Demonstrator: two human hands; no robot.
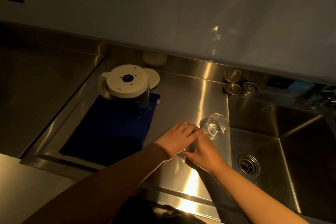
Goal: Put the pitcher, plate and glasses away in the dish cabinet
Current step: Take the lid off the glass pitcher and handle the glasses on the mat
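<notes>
On the left of the steel table (190, 96), the pitcher (128, 87) stands upside down on a blue cloth (109, 132), its white base up and clear body below. It looks bulky and smooth, probably slippery if wet; its handle side at the left would likely be the surest place to take it. A white plate (154, 78) peeks out just behind it, thin and rigid, best taken by the rim.

Toward the middle, the left hand (177, 139) lies over a clear glass (189, 146) lying low between both hands, fingers (183, 127) curved down around it. The right hand (202, 148) meets it from the other side, thumb and fingers curled against the same glass. How firmly either clamps it cannot be told, since the glass is mostly hidden.

Just right of the hands, a second glass (214, 126) stands on the table near the sink (291, 142) edge, touched by neither hand. Both glasses seem light, stiff, fragile and slick, so a wrap around the body would suit better than a rim pinch.
</notes>
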